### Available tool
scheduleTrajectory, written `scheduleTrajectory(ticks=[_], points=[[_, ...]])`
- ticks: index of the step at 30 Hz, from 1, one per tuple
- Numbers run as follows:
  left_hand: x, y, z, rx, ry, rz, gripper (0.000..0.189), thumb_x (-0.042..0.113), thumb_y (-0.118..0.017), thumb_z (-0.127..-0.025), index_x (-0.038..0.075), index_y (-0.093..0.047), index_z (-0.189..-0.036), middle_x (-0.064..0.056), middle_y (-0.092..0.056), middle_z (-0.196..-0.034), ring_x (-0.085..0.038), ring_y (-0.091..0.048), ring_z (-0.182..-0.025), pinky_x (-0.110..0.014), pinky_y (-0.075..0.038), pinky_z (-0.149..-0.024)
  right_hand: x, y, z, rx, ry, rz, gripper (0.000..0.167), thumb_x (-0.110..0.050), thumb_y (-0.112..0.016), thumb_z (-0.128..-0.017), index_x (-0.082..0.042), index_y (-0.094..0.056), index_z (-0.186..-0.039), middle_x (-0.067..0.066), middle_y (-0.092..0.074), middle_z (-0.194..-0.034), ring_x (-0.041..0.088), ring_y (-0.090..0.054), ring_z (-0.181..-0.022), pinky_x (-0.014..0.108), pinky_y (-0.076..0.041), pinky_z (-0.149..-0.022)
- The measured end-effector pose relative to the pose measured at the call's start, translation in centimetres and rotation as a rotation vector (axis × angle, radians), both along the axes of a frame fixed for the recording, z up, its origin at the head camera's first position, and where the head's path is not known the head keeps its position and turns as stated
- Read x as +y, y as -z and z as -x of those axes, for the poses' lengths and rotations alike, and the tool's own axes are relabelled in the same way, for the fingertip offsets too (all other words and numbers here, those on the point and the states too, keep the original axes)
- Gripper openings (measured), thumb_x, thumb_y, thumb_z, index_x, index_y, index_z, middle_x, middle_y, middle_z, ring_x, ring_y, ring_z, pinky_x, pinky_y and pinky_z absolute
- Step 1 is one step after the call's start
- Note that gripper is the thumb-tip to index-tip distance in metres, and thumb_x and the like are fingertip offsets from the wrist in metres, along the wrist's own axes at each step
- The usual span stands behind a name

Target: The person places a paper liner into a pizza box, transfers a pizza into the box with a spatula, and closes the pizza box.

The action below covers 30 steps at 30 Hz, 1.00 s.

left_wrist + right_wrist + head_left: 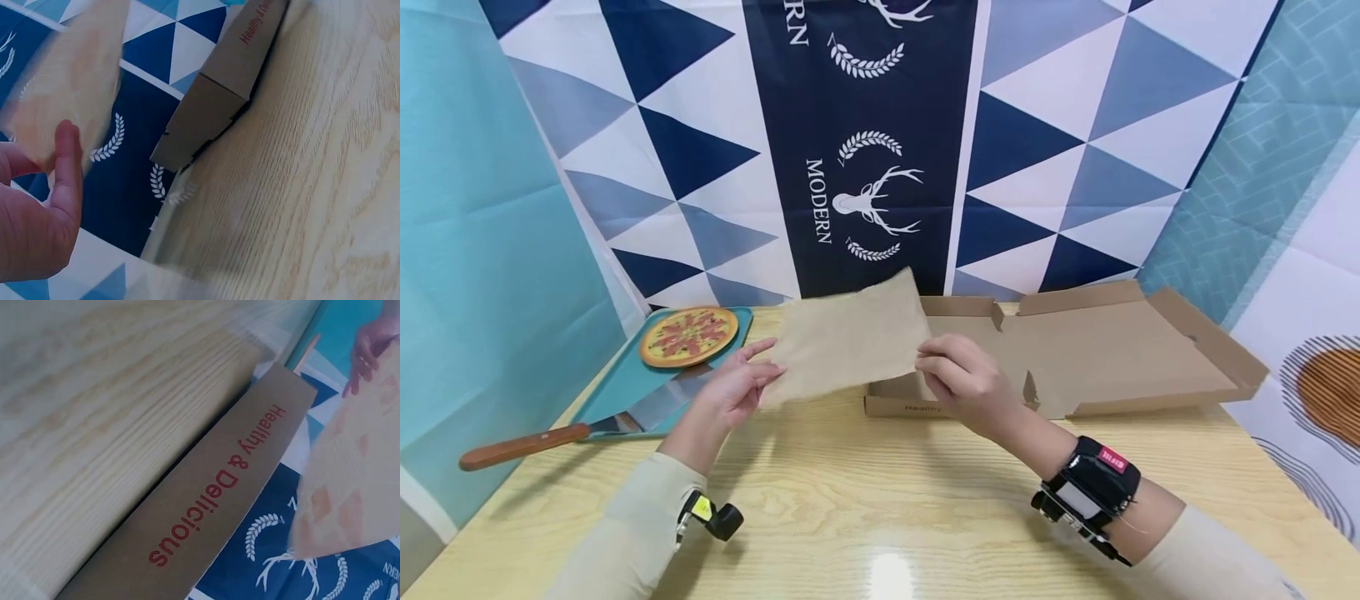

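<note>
A person holds a sheet of brown paper point(850, 337) up above the wooden table point(880, 500), one hand at each side. The left hand point(733, 392) pinches the sheet's lower left edge between thumb and fingers, the fingers mostly straight behind the paper. The right hand point(958, 379) grips the sheet's right edge, its fingers curled round it. The paper hangs in the air, tilted, partly in front of the near left corner of an open cardboard pizza box point(1075, 350), not touching the table.

The box lies flat on the far right part of the table with its lid folded back to the right; its front wall bears red lettering, "Healthy & Delicious", plain in the right wrist view point(212, 494). To the left, well apart from the box, a teal tray point(625, 383) carries a pizza point(688, 335) at its far end. A metal spatula with a wooden handle point(523, 446) lies across the tray's near end, handle pointing left. A patterned blue and white cloth point(865, 150) hangs behind the table.
</note>
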State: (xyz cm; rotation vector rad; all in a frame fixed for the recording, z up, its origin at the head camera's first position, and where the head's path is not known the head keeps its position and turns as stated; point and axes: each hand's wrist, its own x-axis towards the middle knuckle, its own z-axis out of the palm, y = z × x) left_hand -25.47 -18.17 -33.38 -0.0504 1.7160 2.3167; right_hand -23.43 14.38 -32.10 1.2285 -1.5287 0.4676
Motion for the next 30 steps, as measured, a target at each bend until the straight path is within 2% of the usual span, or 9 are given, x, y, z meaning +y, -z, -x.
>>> scheduleTrajectory(ticks=[5,9,13,17,19,21,25,27,30], points=[[0.5,-0.3,0.1,0.047,-0.019,-0.015,0.069,-0.014,-0.048,-0.093,0.005,-0.019,-0.153,-0.003,-0.064,-0.1,-0.008,-0.068,-0.077,-0.022,-0.056,-0.067,0.9,0.1,-0.4,-0.034,0.014,-0.03,0.02,-0.002,-0.053,-0.096,0.002,-0.069,-0.085,0.013,-0.066,-0.087,0.026,-0.064,-0.077,0.033,-0.056,-0.065],[0.8,-0.6,0.2,0.071,-0.035,-0.027,0.069,-0.016,-0.049,-0.092,0.006,-0.022,-0.152,-0.003,-0.067,-0.096,-0.011,-0.069,-0.075,-0.023,-0.057,-0.064,1.9,0.2,-0.6,-0.037,0.055,-0.049,0.022,-0.005,-0.052,-0.098,0.002,-0.069,-0.085,0.012,-0.066,-0.086,0.026,-0.065,-0.076,0.033,-0.056,-0.064],[1.0,-0.8,0.1,0.09,-0.077,0.007,0.067,-0.015,-0.053,-0.091,0.006,-0.029,-0.15,0.0,-0.068,-0.089,-0.008,-0.067,-0.067,-0.016,-0.05,-0.052,2.9,0.3,-0.6,-0.068,0.097,-0.046,0.024,-0.006,-0.051,-0.098,0.002,-0.069,-0.084,0.011,-0.066,-0.084,0.025,-0.064,-0.074,0.032,-0.056,-0.062],[1.1,-1.0,0.1,0.103,-0.105,0.023,0.066,-0.015,-0.053,-0.09,0.005,-0.032,-0.149,0.002,-0.069,-0.087,-0.007,-0.067,-0.067,-0.016,-0.05,-0.052,4.0,0.5,-0.5,-0.178,0.152,-0.01,0.008,0.007,-0.063,-0.086,0.001,-0.069,-0.083,0.011,-0.066,-0.081,0.024,-0.063,-0.071,0.032,-0.054,-0.061],[1.1,-1.0,0.1,0.109,-0.107,0.024,0.066,-0.016,-0.053,-0.09,0.005,-0.032,-0.148,0.002,-0.069,-0.087,-0.007,-0.067,-0.068,-0.016,-0.052,-0.055,4.3,0.3,-0.5,-0.393,0.188,0.059,0.011,0.012,-0.067,-0.08,0.002,-0.069,-0.084,0.01,-0.067,-0.08,0.02,-0.063,-0.071,0.027,-0.054,-0.062],[1.1,-1.0,0.1,0.115,-0.1,0.025,0.065,-0.016,-0.053,-0.09,0.005,-0.033,-0.148,0.001,-0.069,-0.088,-0.008,-0.068,-0.071,-0.019,-0.054,-0.06,4.4,-0.1,-0.5,-0.765,0.149,0.166,0.016,0.014,-0.069,-0.079,0.006,-0.068,-0.093,0.009,-0.068,-0.084,0.015,-0.065,-0.073,0.024,-0.055,-0.066],[1.2,-0.9,0.2,0.109,-0.083,0.054,0.065,-0.014,-0.055,-0.09,0.007,-0.033,-0.148,0.001,-0.067,-0.088,-0.008,-0.066,-0.068,-0.017,-0.051,-0.054,4.5,-1.6,-0.3,-1.515,-0.125,0.521,0.031,0.001,-0.06,-0.094,0.014,-0.053,-0.121,0.008,-0.065,-0.097,0.011,-0.066,-0.084,0.025,-0.056,-0.08],[1.4,-0.9,0.2,0.101,-0.079,0.067,0.066,-0.013,-0.056,-0.09,0.008,-0.034,-0.149,0.0,-0.066,-0.09,-0.008,-0.066,-0.067,-0.016,-0.05,-0.053,4.6,-2.1,0.2,-1.715,-0.245,0.619,0.04,-0.005,-0.057,-0.098,0.014,-0.043,-0.131,0.009,-0.063,-0.103,0.014,-0.067,-0.09,0.03,-0.055,-0.084],[1.7,-0.9,0.3,0.092,-0.079,0.086,0.066,-0.012,-0.057,-0.09,0.009,-0.036,-0.148,-0.002,-0.061,-0.093,-0.007,-0.064,-0.066,-0.014,-0.047,-0.051,4.5,-2.6,0.8,-1.88,-0.314,0.661,0.048,-0.013,-0.053,-0.101,0.01,-0.034,-0.139,0.013,-0.059,-0.114,0.017,-0.067,-0.093,0.032,-0.055,-0.086]])
